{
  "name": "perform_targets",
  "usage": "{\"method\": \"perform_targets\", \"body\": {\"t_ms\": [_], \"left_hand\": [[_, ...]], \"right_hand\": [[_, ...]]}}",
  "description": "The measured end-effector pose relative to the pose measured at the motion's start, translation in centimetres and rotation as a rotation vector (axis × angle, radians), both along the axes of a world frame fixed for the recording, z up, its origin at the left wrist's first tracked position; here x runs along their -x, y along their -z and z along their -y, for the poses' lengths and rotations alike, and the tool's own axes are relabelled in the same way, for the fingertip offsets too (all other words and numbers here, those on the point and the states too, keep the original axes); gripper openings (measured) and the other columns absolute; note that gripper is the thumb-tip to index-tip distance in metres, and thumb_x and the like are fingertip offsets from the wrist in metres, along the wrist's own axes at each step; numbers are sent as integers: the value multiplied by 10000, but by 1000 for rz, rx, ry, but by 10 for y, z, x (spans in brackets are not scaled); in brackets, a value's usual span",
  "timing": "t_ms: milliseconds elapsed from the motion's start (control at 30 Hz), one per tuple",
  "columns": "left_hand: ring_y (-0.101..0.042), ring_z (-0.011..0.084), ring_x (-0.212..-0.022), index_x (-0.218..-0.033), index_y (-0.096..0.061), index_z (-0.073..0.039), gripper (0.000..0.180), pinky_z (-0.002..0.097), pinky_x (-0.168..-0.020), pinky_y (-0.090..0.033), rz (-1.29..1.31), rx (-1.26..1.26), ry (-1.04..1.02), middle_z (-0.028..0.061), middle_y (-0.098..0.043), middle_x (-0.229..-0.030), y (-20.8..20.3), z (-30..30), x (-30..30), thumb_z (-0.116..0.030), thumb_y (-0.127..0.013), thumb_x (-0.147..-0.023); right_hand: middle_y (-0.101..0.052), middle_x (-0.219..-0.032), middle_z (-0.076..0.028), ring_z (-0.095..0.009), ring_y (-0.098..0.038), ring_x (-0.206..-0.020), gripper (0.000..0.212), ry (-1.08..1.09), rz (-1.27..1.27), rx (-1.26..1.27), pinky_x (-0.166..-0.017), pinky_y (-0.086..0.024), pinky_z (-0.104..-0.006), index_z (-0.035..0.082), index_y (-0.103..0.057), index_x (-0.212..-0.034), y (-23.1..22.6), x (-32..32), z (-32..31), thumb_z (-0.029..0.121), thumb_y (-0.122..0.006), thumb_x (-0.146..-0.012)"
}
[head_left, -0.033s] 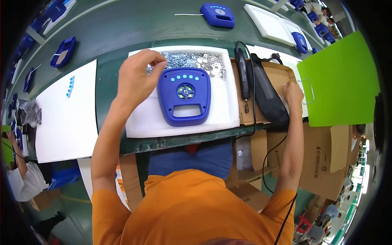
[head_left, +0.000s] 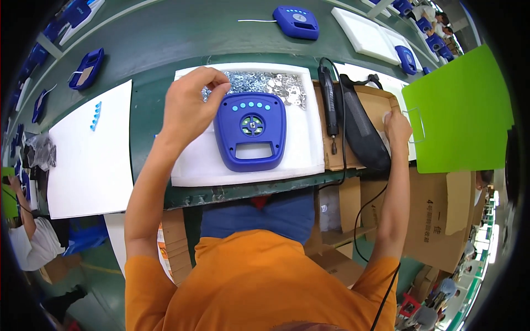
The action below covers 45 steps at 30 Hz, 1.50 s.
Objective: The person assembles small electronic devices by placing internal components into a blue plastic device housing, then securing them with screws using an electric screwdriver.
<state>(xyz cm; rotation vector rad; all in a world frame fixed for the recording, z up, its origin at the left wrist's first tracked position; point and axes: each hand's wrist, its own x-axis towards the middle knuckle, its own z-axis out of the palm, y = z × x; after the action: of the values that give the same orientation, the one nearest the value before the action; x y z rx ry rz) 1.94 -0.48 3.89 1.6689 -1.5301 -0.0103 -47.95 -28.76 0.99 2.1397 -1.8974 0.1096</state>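
A blue plastic housing (head_left: pixel 226 140) lies on a white foam tray (head_left: pixel 302 157), with a row of light-blue buttons, a round opening showing a small green circuit board, and a rectangular cut-out. Just above its upper left corner is my left hand (head_left: pixel 190 105), thumb and fingertips pinched together. Whatever it may hold is too small to make out. Behind the housing lie many small metal pieces (head_left: pixel 248 83). At the right side of a cardboard tray (head_left: pixel 371 99), my right hand (head_left: pixel 398 129) points downward with its fingers curled together, and their tips are hidden.
A black corded electric screwdriver (head_left: pixel 329 105) and a black mesh-sided pouch (head_left: pixel 361 127) lie in the cardboard tray. To the right stands a green board (head_left: pixel 458 110). A white sheet (head_left: pixel 91 160) at left bears a light-blue button strip (head_left: pixel 96 116). More blue housings (head_left: pixel 297 23) sit farther back.
My left hand has shifted very slightly to the right, still pinched. Everything else looks nearly the same.
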Motion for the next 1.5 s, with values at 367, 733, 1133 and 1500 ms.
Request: {"method": "perform_targets", "body": {"t_ms": [367, 733, 1133, 1500], "left_hand": [[-780, 204, -987, -1078, -833, 13, 102, 342, -924, -600, -358, 7, 155, 100, -846, -1026, 29, -3, 1, -43, -842, -993], [-788, 215, -972, -1064, -839, 4, 97, 349, -913, -610, -320, 19, 182, 97, -847, -1021, 26, -9, 4, -41, -860, -981], [-792, 237, -943, -1042, -827, 20, 76, 352, -875, -611, -267, 14, 168, 114, -840, -997, 26, -11, 6, -12, -844, -976], [-789, 229, -924, -1066, -830, 18, 98, 344, -860, -613, -250, 20, 170, 117, -834, -988, 34, -8, 5, -28, -846, -981]], "right_hand": [[-815, -983, 3, -71, -709, -838, 183, -497, 1108, -413, -738, -567, -252, 23, -861, -1153, -50, -160, -126, 190, -826, -1087], [-699, -905, -90, -232, -691, -786, 154, -801, 916, -411, -744, -553, -375, 42, -854, -1049, -5, -268, -189, 163, -897, -962], [-787, -972, -65, -148, -639, -722, 135, -579, 1123, -237, -687, -536, -318, 1, -837, -1103, -7, -224, -131, 113, -830, -1027], [-697, -1043, -77, -307, -736, -1021, 83, -893, 472, -58, -856, -604, -447, 97, -836, -1045, 11, -220, -122, 112, -864, -968]]}}
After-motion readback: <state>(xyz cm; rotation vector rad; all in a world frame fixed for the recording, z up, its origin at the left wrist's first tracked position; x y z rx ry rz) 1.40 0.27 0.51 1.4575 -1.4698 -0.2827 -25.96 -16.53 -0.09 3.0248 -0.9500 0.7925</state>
